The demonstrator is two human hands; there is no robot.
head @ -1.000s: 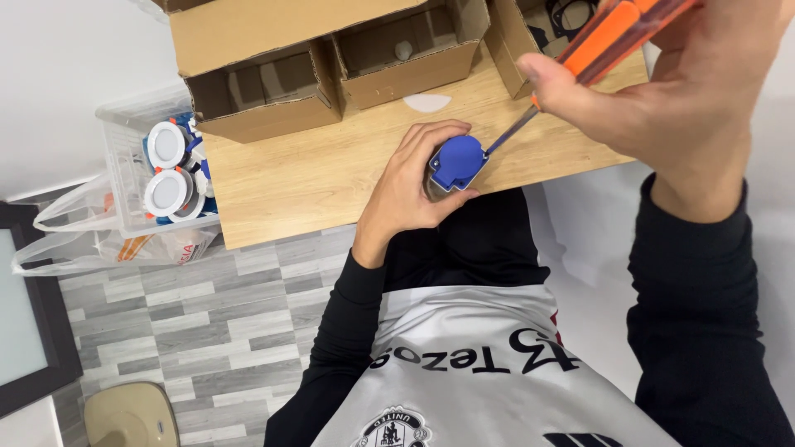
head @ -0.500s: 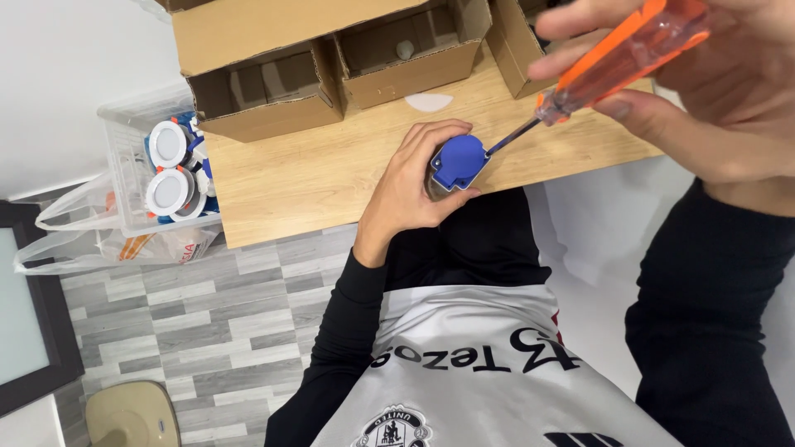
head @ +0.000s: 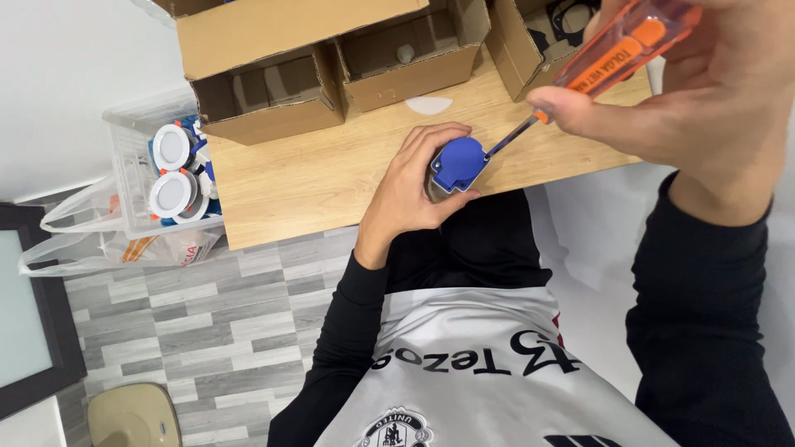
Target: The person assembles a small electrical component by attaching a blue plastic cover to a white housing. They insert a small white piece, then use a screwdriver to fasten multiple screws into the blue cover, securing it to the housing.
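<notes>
Left hand [head: 414, 186] wrapped tight around a blue plug socket [head: 458, 161] with a round flip lid, pressed down near the front edge of the wooden surface [head: 315, 182]. Right hand [head: 696, 91] clenched on an orange screwdriver [head: 613, 58] — metal tip right at the socket's side. Looks like the screw-turning step. Next move likely needs a steady grip below and slow turns — no slipping toward the fingers. Open cardboard boxes [head: 273, 91] behind; clear bin [head: 137, 165] of parts at the left.

Open brown cardboard boxes [head: 348, 58] along the desk's [head: 315, 182] far edge
</notes>
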